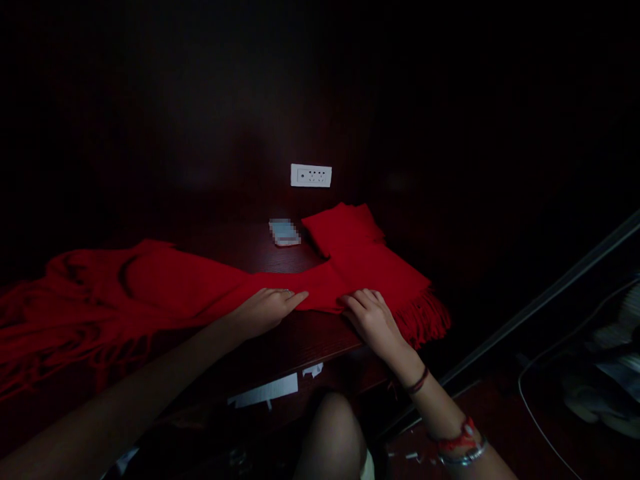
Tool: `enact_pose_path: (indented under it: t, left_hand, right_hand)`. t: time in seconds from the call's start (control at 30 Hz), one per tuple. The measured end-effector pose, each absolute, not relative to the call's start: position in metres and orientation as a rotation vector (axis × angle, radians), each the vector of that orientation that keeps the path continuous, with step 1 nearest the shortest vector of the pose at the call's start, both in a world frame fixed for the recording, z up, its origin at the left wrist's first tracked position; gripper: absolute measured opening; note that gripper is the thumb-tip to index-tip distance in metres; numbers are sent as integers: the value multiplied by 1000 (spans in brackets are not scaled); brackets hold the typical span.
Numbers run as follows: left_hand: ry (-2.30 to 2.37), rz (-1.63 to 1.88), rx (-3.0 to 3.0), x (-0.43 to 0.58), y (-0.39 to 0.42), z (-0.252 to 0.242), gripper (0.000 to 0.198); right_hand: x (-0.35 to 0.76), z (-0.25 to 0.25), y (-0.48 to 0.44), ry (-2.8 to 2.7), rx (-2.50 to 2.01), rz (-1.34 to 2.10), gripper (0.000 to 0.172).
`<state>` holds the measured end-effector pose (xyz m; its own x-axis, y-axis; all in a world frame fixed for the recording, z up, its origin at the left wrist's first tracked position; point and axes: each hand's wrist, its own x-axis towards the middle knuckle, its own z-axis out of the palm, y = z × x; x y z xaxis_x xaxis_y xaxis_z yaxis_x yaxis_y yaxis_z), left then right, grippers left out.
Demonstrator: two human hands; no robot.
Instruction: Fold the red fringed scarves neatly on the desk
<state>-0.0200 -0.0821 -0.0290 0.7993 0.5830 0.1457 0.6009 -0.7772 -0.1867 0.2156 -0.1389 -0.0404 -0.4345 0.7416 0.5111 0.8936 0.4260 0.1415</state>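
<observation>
A long red scarf (165,280) with fringed ends stretches across the dark wooden surface, bunched on the left and folded in flat layers on the right. Near its middle, my left hand (270,310) pinches the front edge, its index finger pointing right along the cloth. My right hand (373,317) has its fingers curled over the same edge, a little to the right, just left of the fringe. Between the two hands the cloth runs in a narrow strip. The thumbs are mostly hidden.
A blurred-out phone-like object (284,232) lies behind the scarf. On the back wall is a white power socket (311,175). Below the front edge, pale paper (267,391) shows near my knee (333,433). A thin white cable (530,407) runs across the floor at right.
</observation>
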Motion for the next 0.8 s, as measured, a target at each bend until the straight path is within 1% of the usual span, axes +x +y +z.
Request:
enact_pose_path:
  t: [0.1,0.17,0.37,0.43,0.57,0.67,0.8]
  left_hand:
    - [-893,-98,-2822,-27,-81,-20,47]
    - [-912,-131,-2830,-31,-79,-16,44]
    - [-827,-409,-2879,-43,-64,-14,36]
    - [-809,-388,-2813,-47,-60,-13,31]
    - [-722,-217,-2710,-49,-60,-11,20]
    - [-661,-196,-2728,-46,-64,-11,13]
    - [-604,-217,-2710,-42,-66,-13,19]
  right_hand:
    - [207,-40,-135,-2332,-1365,-561,14]
    - [205,-42,-132,-2319,-1368,-561,15]
    - [205,-49,-132,-2293,-1384,-525,18]
    - [204,-50,-134,-2283,-1395,-499,18]
    - [202,-50,-135,-2256,-1419,-450,17]
    - [203,-50,-134,-2231,-1441,-435,13]
    - [204,-52,-133,-2226,-1428,-431,13]
